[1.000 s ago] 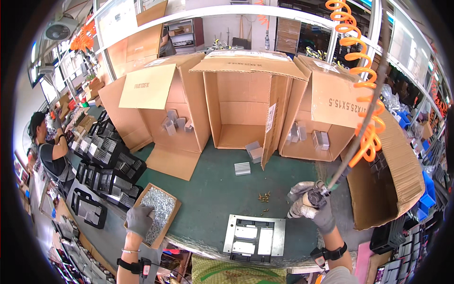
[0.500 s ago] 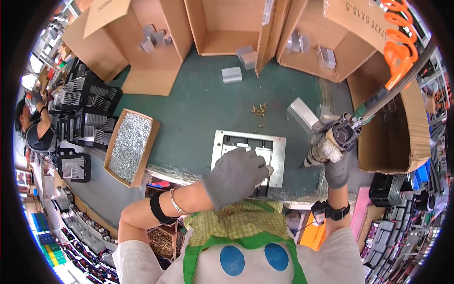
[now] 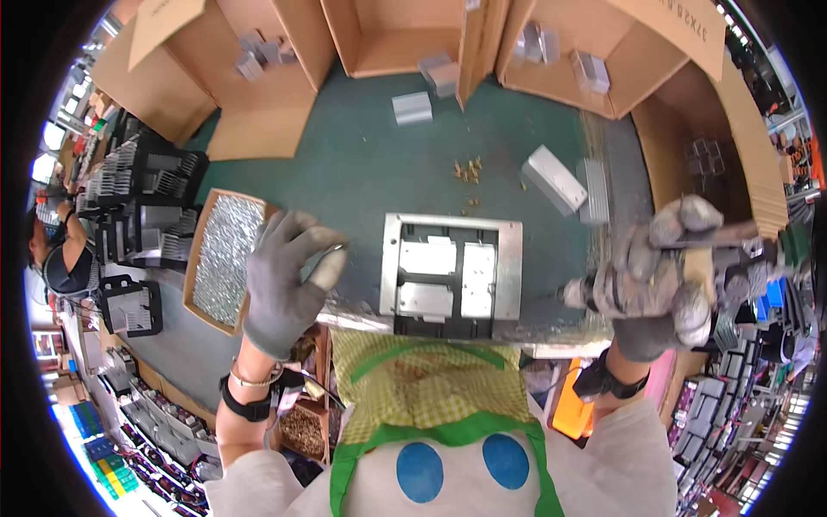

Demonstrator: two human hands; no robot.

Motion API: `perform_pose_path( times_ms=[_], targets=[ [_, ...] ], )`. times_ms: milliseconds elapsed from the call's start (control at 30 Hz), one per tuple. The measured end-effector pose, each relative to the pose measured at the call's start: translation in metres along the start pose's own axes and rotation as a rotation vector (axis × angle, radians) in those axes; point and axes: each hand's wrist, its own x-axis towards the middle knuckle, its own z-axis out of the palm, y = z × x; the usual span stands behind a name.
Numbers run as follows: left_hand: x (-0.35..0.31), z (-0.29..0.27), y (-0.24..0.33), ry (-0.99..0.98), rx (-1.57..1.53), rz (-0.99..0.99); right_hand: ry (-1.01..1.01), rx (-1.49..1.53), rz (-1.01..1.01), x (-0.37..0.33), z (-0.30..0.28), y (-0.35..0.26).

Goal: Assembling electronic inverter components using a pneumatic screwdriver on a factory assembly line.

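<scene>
Green tabletop (image 3: 362,164) fills the frame's middle, below open cardboard boxes (image 3: 388,62). At centre left, your left hand (image 3: 282,284) pinches a tiny piece, too small to identify, beside the carton of silver parts (image 3: 205,317). Your right hand (image 3: 659,280), at right, wraps around a driver (image 3: 579,293). Your silver plate (image 3: 390,276) lies below centre.

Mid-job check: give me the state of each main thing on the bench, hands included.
Left hand: gloved, pinching a small metal piece.
Right hand: gloved, closed around a power driver.
Power driver: gripped; whether running, cannot tell.
Silver frame plate: flat, black frame and pale blocks within it.
Shallow cardboard box: open, filled with small shiny pieces.
Brass-coloured screws: loose, scattered.
Finned heat sink: loose, beside a silver block.
Large cardboard boxes: open.
</scene>
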Motion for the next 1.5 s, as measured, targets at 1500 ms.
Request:
perform_pose_path(
  times_ms=[1500],
  targets=[
    [-0.019, -0.017, -0.029, 0.192, 0.069, 0.092, 0.021, -0.082, -0.164, 0.029, 0.042, 0.031]
  ],
)
